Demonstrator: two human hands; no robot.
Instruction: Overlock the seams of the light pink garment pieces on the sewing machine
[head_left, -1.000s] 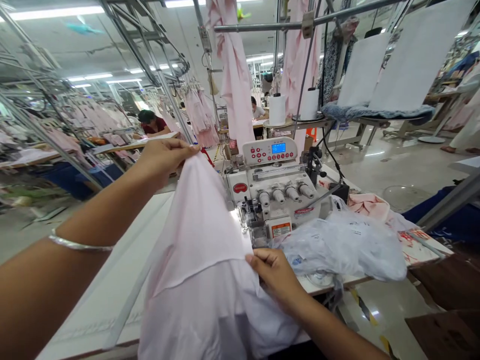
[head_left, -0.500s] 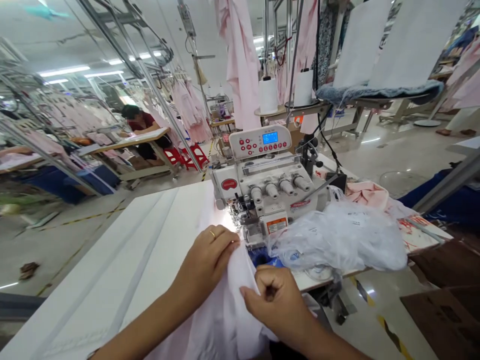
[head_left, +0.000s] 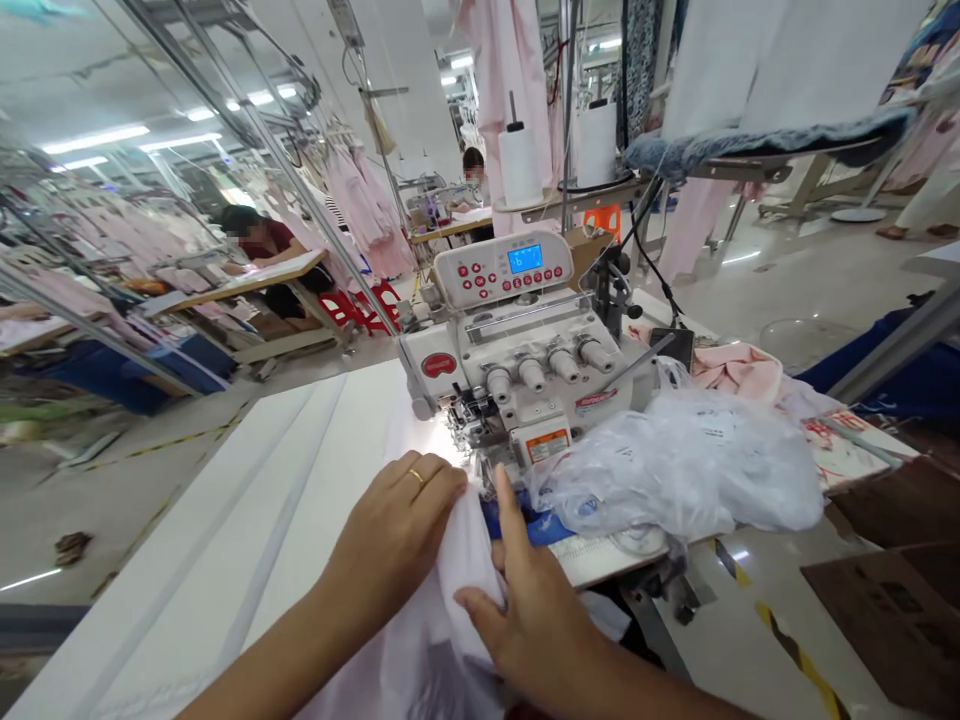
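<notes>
Left hand [head_left: 394,530]: fingers curled, pinching pale pink fabric [head_left: 465,570]
Right hand [head_left: 525,610]: fingers just opened, spread against the fabric
Ahead: overlock machine [head_left: 517,370] on white tabletop [head_left: 285,470]

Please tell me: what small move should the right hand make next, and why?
Probably the right hand should close on the pale pink fabric and guide it toward the overlock sewing machine. Its fingers stand open, and only the left hand grips the cloth.

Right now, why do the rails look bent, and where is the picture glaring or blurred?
In the head view, the metal rack rails bow as through a wide lens, glare whitens the work table beside the overlock machine, and the left edge's hanging garments look soft.
</notes>
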